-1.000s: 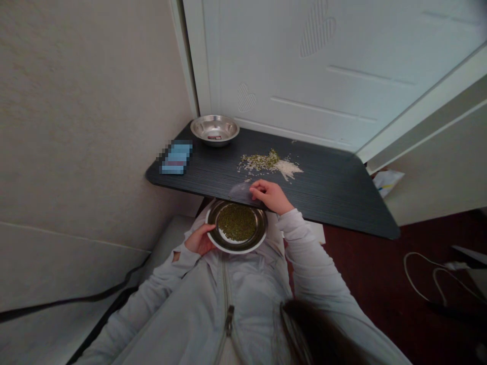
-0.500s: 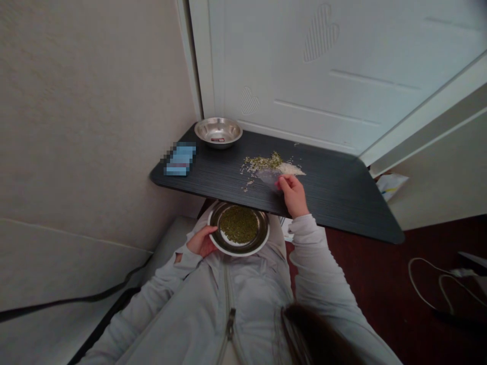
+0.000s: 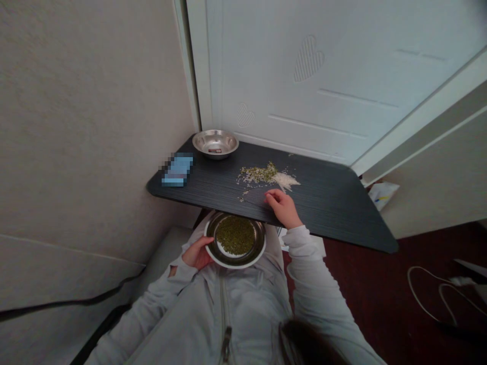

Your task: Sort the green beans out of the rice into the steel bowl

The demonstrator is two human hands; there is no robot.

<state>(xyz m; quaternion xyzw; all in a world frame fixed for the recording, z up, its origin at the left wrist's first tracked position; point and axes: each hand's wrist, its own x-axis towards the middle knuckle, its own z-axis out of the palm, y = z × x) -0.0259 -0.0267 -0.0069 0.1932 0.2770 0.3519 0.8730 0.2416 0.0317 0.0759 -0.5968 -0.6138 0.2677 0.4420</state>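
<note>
My left hand (image 3: 198, 252) grips the left rim of a metal bowl (image 3: 249, 261) that rests on my lap. Small green beans (image 3: 236, 234) cover much of its bottom. Over the table's front part, my right hand (image 3: 283, 207) has thumb and fingers pinched on a thin, see-through plastic sheet (image 3: 254, 195), faint against the dark top. Just beyond it lies a heap of white rice grains (image 3: 284, 181), with mixed green beans and pale grains (image 3: 258, 174) to its left. A few loose grains are scattered nearer the front edge.
On the dark table (image 3: 342, 208), a second metal bowl (image 3: 215, 143) stands at the back left, a small label inside. A pixelated phone-like thing (image 3: 178, 170) lies at the left end. A white door (image 3: 266, 76) borders the back. White cables (image 3: 418, 299) lie on the red floor.
My right hand has drawn back toward me and slightly left with the plastic sheet, away from the rice. My left hand keeps hold of the bowl. The view has tilted slightly.
</note>
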